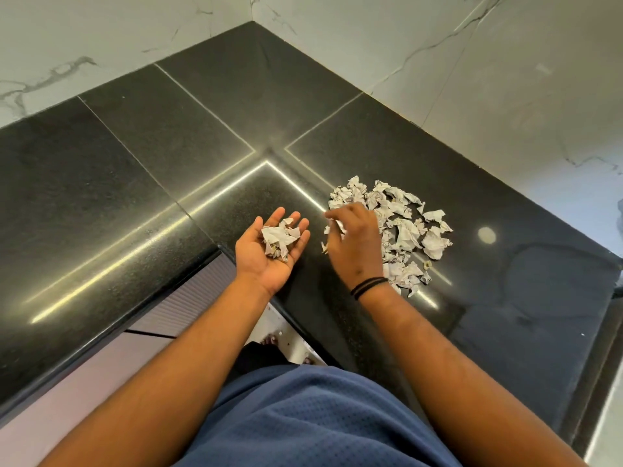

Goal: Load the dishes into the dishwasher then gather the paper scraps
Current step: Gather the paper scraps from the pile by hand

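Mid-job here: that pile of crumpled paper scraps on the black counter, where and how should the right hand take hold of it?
Take the pile of paper scraps at its near-left edge, where the right hand hovers beside the open left hand. Come from above with curled fingers and pinch a few raised crumples at a time: the pieces lie loose and spread, so no single grip would likely lift them all.

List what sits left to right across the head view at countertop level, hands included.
Bare black countertop → left hand, palm up, cupping a few paper scraps → right hand, pinching a scrap at its fingertips → pile of crumpled scraps → marble wall.
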A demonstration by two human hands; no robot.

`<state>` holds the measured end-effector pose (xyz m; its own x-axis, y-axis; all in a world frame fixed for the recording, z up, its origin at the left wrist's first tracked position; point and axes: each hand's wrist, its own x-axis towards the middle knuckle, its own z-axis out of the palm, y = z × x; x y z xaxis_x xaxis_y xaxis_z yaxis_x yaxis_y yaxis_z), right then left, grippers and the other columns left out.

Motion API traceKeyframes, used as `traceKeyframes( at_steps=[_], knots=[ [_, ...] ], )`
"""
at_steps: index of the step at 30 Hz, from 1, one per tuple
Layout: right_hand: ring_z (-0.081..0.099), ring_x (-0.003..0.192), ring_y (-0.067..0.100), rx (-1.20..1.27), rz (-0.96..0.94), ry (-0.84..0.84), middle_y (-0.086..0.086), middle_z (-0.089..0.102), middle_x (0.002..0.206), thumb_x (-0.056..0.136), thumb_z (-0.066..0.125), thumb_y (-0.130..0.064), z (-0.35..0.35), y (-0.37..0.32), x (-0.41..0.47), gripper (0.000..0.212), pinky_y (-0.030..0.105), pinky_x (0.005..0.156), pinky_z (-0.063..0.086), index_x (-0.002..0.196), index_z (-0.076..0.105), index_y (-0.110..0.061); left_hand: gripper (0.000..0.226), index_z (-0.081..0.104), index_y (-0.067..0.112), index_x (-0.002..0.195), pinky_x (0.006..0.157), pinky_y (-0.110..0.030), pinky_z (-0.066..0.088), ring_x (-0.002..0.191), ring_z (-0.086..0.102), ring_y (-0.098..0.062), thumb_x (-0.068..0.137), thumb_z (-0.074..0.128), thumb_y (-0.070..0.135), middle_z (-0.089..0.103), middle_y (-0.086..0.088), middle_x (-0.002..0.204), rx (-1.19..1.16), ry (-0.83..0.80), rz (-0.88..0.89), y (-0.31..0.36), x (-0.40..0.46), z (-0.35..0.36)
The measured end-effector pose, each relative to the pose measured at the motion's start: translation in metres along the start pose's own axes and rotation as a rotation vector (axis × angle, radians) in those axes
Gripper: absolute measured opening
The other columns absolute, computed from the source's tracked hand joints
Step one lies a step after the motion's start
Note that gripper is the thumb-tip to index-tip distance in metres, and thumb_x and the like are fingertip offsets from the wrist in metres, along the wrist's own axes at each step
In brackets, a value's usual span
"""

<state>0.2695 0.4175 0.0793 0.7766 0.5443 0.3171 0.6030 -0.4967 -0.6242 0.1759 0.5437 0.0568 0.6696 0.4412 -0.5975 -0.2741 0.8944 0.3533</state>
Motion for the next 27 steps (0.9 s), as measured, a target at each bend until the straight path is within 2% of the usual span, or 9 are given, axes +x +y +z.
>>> traceKeyframes(
  at_steps=[2,4,7,14,17,19,21,24,27],
  knots=[
    [0.051,0.096,0.027,-0.187,0.027,-0.147,0.001,0.063,0.099,0.084,0.067,-0.012,-0.009,0.018,0.004,0.022,0.038,0.081,0.048,0.104,0.074,-0.019,0.043,0.063,0.006,0.122,0.100,-0.051,0.050,0.114,0.066,-0.041,0.107,0.036,0.037,0.069,-0.023,0.123,-0.001,0.012,-0.006,-0.002,0.001,-0.003],
    [0.048,0.100,0.028,-0.382,0.001,-0.319,-0.001,0.061,0.103,0.083,0.065,-0.019,-0.013,0.027,0.004,0.028,0.039,0.082,0.045,0.109,0.073,-0.025,0.043,0.063,0.006,0.123,0.100,-0.051,0.050,0.114,0.066,-0.041,0.107,0.037,0.036,0.069,-0.023,0.123,0.001,0.022,-0.017,-0.005,0.001,-0.004],
    [0.046,0.104,0.028,-0.526,-0.077,-0.410,-0.003,0.061,0.107,0.091,0.059,-0.022,-0.009,0.034,-0.001,0.022,0.039,0.082,0.040,0.109,0.072,-0.027,0.043,0.063,0.006,0.125,0.102,-0.051,0.050,0.113,0.066,-0.041,0.106,0.038,0.036,0.068,-0.023,0.125,0.007,0.025,-0.030,-0.010,0.001,-0.004],
    [0.050,0.092,0.027,-0.498,-0.030,-0.251,-0.001,0.064,0.091,0.092,0.062,-0.021,0.000,0.036,0.003,0.014,0.037,0.073,0.037,0.094,0.076,-0.021,0.044,0.062,0.006,0.127,0.098,-0.050,0.052,0.113,0.066,-0.040,0.106,0.038,0.036,0.068,-0.023,0.125,0.024,0.028,-0.040,-0.012,0.002,-0.005],
    [0.050,0.098,0.029,-0.502,0.001,-0.250,0.002,0.061,0.100,0.084,0.065,-0.029,0.000,0.033,0.002,0.020,0.042,0.079,0.042,0.101,0.071,-0.020,0.044,0.062,0.006,0.128,0.097,-0.050,0.052,0.112,0.067,-0.040,0.106,0.038,0.036,0.069,-0.023,0.124,0.032,0.034,-0.040,-0.013,0.003,-0.007],
    [0.048,0.104,0.029,-0.571,-0.002,-0.330,0.001,0.059,0.109,0.085,0.061,-0.029,0.001,0.033,0.002,0.025,0.042,0.084,0.039,0.109,0.069,-0.023,0.044,0.062,0.006,0.128,0.098,-0.050,0.052,0.112,0.066,-0.040,0.106,0.038,0.036,0.069,-0.023,0.124,0.032,0.035,-0.046,-0.014,0.003,-0.008],
    [0.047,0.104,0.028,-0.607,-0.032,-0.342,-0.001,0.060,0.108,0.090,0.056,-0.026,0.003,0.037,0.002,0.023,0.041,0.084,0.037,0.108,0.070,-0.024,0.044,0.061,0.006,0.130,0.100,-0.050,0.051,0.114,0.065,-0.040,0.106,0.038,0.036,0.068,-0.023,0.125,0.036,0.040,-0.052,-0.015,0.002,-0.009],
    [0.049,0.095,0.027,-0.589,-0.024,-0.240,-0.002,0.062,0.096,0.092,0.059,-0.021,0.004,0.039,0.003,0.016,0.039,0.077,0.037,0.098,0.074,-0.022,0.044,0.061,0.006,0.129,0.099,-0.049,0.051,0.115,0.065,-0.040,0.106,0.038,0.036,0.066,-0.023,0.127,0.040,0.044,-0.056,-0.016,0.002,-0.010],
    [0.052,0.088,0.027,-0.379,0.008,-0.109,-0.002,0.064,0.089,0.087,0.070,-0.021,0.001,0.027,0.006,0.008,0.039,0.072,0.041,0.092,0.076,-0.022,0.044,0.062,0.006,0.127,0.098,-0.050,0.051,0.113,0.066,-0.040,0.106,0.039,0.037,0.069,-0.023,0.123,0.043,0.042,-0.055,-0.016,0.004,-0.012]
  ],
)
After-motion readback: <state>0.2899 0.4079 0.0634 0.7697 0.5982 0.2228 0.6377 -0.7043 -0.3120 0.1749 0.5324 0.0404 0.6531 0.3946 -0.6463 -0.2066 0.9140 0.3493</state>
